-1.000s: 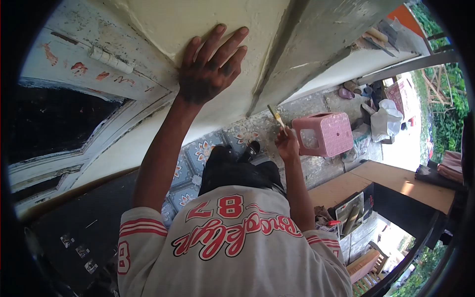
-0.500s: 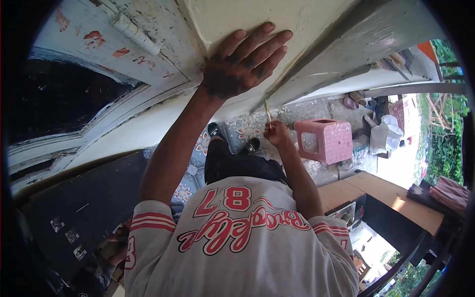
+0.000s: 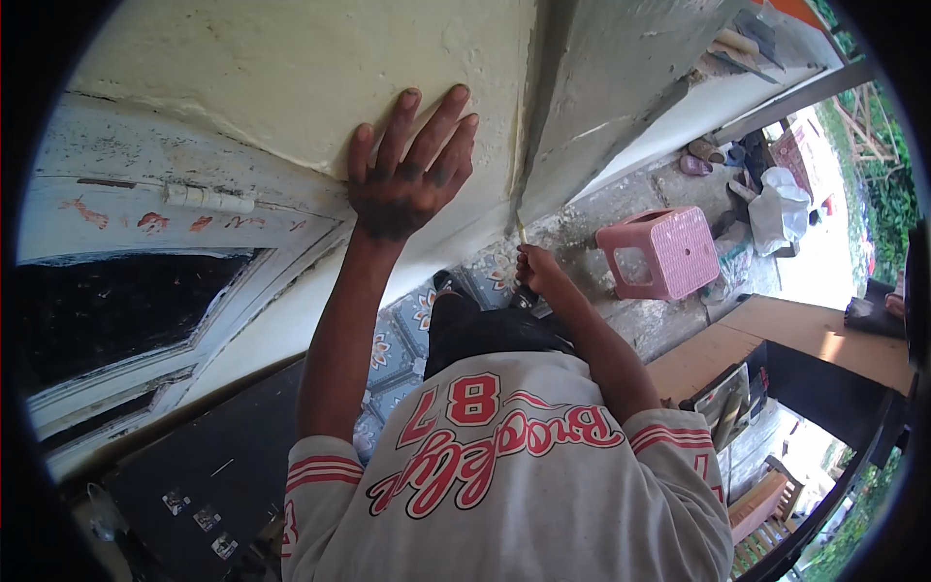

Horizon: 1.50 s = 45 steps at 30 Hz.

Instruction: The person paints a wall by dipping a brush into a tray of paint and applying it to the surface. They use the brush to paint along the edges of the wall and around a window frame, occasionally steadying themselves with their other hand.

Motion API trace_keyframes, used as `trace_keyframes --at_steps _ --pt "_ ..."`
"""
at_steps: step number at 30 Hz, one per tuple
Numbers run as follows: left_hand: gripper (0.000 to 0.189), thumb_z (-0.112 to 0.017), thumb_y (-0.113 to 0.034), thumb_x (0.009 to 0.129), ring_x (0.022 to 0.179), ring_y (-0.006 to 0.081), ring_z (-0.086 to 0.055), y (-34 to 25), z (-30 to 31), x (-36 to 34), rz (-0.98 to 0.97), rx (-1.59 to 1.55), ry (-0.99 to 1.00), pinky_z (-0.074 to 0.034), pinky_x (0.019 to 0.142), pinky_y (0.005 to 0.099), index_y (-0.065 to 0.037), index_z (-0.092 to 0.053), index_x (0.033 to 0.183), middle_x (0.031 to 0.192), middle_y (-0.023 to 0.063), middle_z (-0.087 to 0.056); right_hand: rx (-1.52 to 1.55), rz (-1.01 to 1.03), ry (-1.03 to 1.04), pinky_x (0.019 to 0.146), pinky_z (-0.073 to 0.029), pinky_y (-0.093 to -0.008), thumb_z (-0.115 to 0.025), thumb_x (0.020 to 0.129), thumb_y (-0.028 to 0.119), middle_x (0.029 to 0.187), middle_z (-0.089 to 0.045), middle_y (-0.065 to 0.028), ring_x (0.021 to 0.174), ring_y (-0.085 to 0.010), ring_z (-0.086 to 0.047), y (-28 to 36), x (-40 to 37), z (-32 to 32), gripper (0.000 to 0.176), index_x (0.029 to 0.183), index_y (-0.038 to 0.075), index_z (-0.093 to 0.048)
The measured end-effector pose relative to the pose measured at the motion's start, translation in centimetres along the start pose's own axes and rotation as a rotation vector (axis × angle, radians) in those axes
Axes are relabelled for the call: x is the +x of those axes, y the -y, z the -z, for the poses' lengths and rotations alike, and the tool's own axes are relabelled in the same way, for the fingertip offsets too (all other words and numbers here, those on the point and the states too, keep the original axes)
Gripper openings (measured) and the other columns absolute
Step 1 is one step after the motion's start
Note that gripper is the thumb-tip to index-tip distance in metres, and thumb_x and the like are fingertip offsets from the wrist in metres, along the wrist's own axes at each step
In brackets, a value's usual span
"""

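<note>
The left hand (image 3: pixel 412 189) is open, its fingers spread over the cream wall (image 3: pixel 252 58) with the fingertips toward 12 o'clock. The right hand (image 3: pixel 539 270) is closed around a slim brush (image 3: pixel 522 233), which points toward 12 o'clock beside the foot of the dark corner line (image 3: pixel 529 165). Whether the bristles touch the surface there cannot be told.

So near a corner, a light grip and small wrist strokes along the line would probably give the neatest edge. A sparingly loaded tip should leave fewer drips or ridges, and the spread palm looks well placed to steady the body, provided it rests on a dry patch.

The wall has a smooth sheen broken by small bumps and chips. Toward 1 o'clock a flat grey face (image 3: pixel 611 78) meets it along the corner. At 9 o'clock from the left hand, the white frame (image 3: pixel 97 145) is scuffed and smeared with red, and carries a rounded hinge (image 3: pixel 208 199). At 3 o'clock from the right hand stands a boxy pink plastic stool (image 3: pixel 679 254) with a textured top, on rough grey concrete (image 3: pixel 659 328); patterned tiles (image 3: pixel 381 351) lie toward 8 o'clock.
</note>
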<state>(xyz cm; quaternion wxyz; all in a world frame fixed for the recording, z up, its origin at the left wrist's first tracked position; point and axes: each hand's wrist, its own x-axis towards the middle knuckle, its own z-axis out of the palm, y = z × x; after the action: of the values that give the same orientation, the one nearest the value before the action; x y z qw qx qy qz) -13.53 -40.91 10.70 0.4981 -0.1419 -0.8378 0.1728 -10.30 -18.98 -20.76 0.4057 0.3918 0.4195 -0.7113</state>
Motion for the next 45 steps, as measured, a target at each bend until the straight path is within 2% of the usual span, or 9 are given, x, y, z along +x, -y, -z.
trace_keyframes --at_steps 16,18,19,25,28,31,35,40,45 --pt "0.029 -0.064 -0.041 0.087 0.136 0.0215 -0.044 0.0 0.1 0.0 0.009 0.003 0.015 -0.011 0.118 0.0474 -0.042 -0.065 0.115 0.137 -0.0167 -0.057 0.023 0.115 0.006 0.052 -0.041 -0.0319 -0.052 0.097 0.018 0.067 -0.046 0.0018 0.058 -0.0139 -0.047 2.1 -1.1 -3.7 0.007 0.097 0.011 -0.054" --pt "0.029 -0.064 -0.041 0.087 0.136 0.0214 -0.044 0.1 0.1 0.1 0.010 0.000 0.013 -0.012 0.118 0.0474 -0.041 -0.065 0.115 0.137 -0.0167 -0.058 0.032 0.181 0.019 0.052 -0.037 -0.0336 -0.050 0.098 0.018 0.063 -0.040 0.0012 0.054 -0.0134 -0.041 3.0 -2.7 -4.4 0.015 0.084 0.012 -0.048" --pt "0.029 -0.064 -0.040 0.087 0.136 0.0213 -0.044 0.0 0.1 0.0 0.008 -0.006 0.012 -0.012 0.118 0.0474 -0.041 -0.065 0.115 0.137 -0.0166 -0.058 0.026 0.178 0.017 0.052 -0.037 -0.0336 -0.050 0.098 0.018 0.063 -0.040 0.0012 0.054 -0.0134 -0.041 3.3 -3.7 -4.7 0.015 0.084 0.012 -0.048" --pt "0.028 -0.064 -0.041 0.087 0.135 0.0196 -0.045 0.1 0.1 0.1 0.002 0.016 0.003 -0.012 0.119 0.0459 -0.040 -0.065 0.115 0.136 -0.0176 -0.058 -0.046 0.192 0.042 0.059 -0.041 -0.0329 -0.051 0.099 0.021 0.072 -0.045 0.0017 0.063 -0.0133 -0.046 3.4 -7.9 -3.8 0.009 0.097 0.013 -0.051" --pt "0.027 -0.064 -0.041 0.088 0.135 0.0177 -0.045 0.0 -0.1 0.0 0.017 0.030 -0.010 -0.013 0.119 0.0451 -0.040 -0.065 0.115 0.136 -0.0187 -0.058 -0.028 0.053 0.046 0.057 -0.041 -0.0331 -0.051 0.098 0.020 0.072 -0.046 0.0014 0.062 -0.0137 -0.046 2.4 -6.3 -2.2 0.013 0.106 0.010 -0.053" --pt "0.027 -0.064 -0.042 0.088 0.135 0.0165 -0.045 0.1 -0.1 0.0 0.012 0.035 -0.023 -0.014 0.119 0.0445 -0.040 -0.065 0.115 0.136 -0.0195 -0.057 0.003 0.013 -0.012 0.053 -0.040 -0.0331 -0.052 0.097 0.018 0.070 -0.046 0.0012 0.060 -0.0141 -0.046 2.3 -2.4 -1.7 0.009 0.102 0.011 -0.053" --pt "0.027 -0.064 -0.042 0.088 0.135 0.0163 -0.045 0.1 0.1 0.2 0.023 0.027 -0.014 -0.014 0.119 0.0444 -0.040 -0.065 0.115 0.137 -0.0196 -0.057 0.011 0.026 0.025 0.050 -0.039 -0.0329 -0.052 0.096 0.016 0.069 -0.046 0.0009 0.058 -0.0145 -0.047 2.9 0.6 -1.1 0.005 0.097 0.012 -0.053" --pt "0.026 -0.065 -0.042 0.087 0.135 0.0157 -0.045 0.1 -0.1 0.1 0.028 0.001 -0.032 -0.014 0.120 0.0436 -0.039 -0.065 0.113 0.137 -0.0192 -0.057 -0.087 0.203 0.066 0.052 -0.041 -0.0318 -0.055 0.097 0.020 0.072 -0.046 0.0019 0.061 -0.0129 -0.048 4.4 -4.9 -2.0 0.007 0.096 0.014 -0.051" --pt "0.026 -0.064 -0.040 0.087 0.137 0.0184 -0.043 0.0 0.4 0.1 0.014 -0.018 0.016 -0.011 0.119 0.0450 -0.039 -0.065 0.113 0.137 -0.0183 -0.057 -0.136 0.191 0.009 0.055 -0.041 -0.0302 -0.058 0.096 0.020 0.075 -0.047 0.0019 0.063 -0.0111 -0.048 2.1 -7.5 -0.8 0.010 0.102 0.015 -0.051"
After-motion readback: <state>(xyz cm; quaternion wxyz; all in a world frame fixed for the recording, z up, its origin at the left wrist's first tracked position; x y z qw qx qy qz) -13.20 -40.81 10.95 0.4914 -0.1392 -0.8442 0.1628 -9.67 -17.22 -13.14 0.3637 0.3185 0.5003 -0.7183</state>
